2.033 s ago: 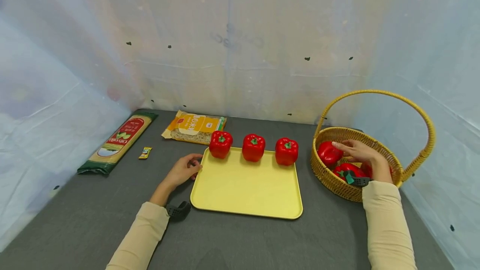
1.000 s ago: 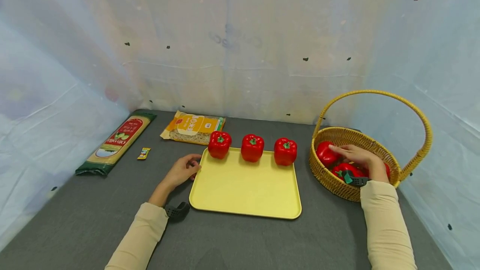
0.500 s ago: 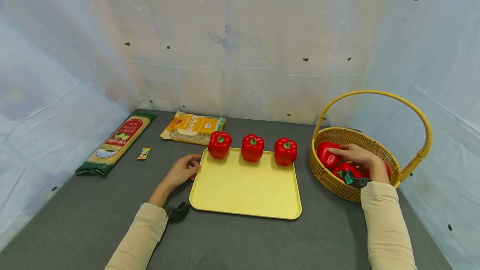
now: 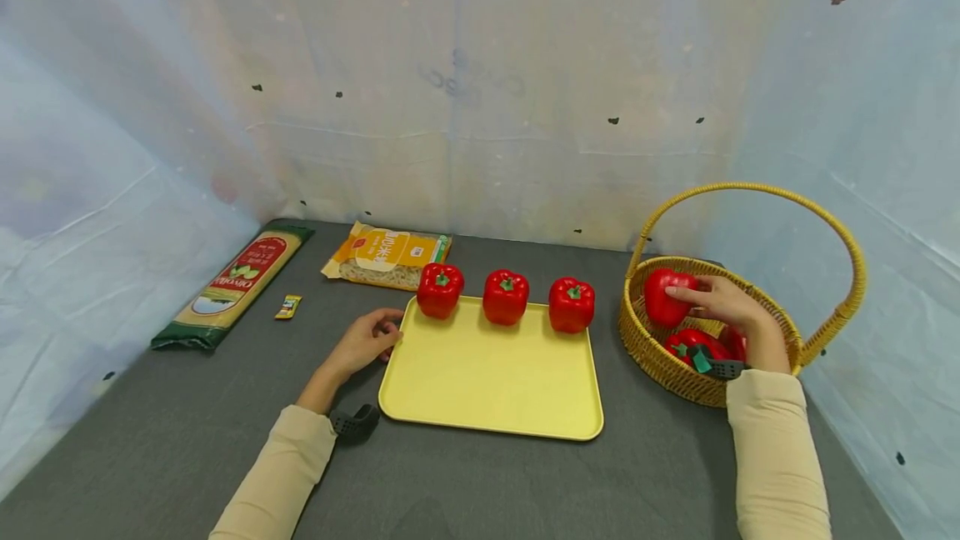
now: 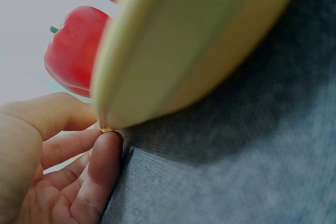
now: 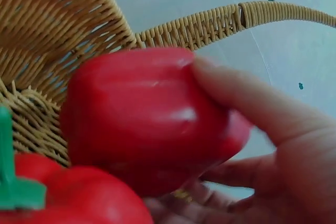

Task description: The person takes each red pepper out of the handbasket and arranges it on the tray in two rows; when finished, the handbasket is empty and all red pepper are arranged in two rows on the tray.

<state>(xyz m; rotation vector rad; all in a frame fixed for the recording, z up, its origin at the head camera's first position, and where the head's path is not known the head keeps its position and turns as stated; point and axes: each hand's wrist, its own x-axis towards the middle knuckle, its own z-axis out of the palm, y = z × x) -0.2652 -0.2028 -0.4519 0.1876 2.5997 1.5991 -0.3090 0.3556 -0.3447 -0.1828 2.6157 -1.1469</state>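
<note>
In the head view my right hand (image 4: 726, 307) grips a red bell pepper (image 4: 666, 298) inside the wicker basket (image 4: 675, 373). The right wrist view shows the thumb on one side of this pepper (image 6: 142, 114) and the fingers under the other. Other red peppers (image 4: 697, 344) lie below it, partly hidden by my wrist. My left hand (image 4: 363, 344) is at the left rim of the yellow tray (image 4: 491, 373); up close, thumb and forefinger pinch the tray's edge (image 5: 105, 114). Three red bell peppers (image 4: 506, 298) stand upright in a row along the tray's far side.
A yellow-orange food bag (image 4: 388, 257) lies behind the tray. Further left are a long green-and-beige packet (image 4: 236, 282) and a small yellow sachet (image 4: 288, 307). The basket's tall arched handle (image 4: 750, 186) rises over my right hand. Plastic sheeting stands around the dark table.
My right hand has closed round a pepper in the basket and raised it a little off the others. The left hand has stayed at the tray's rim.
</note>
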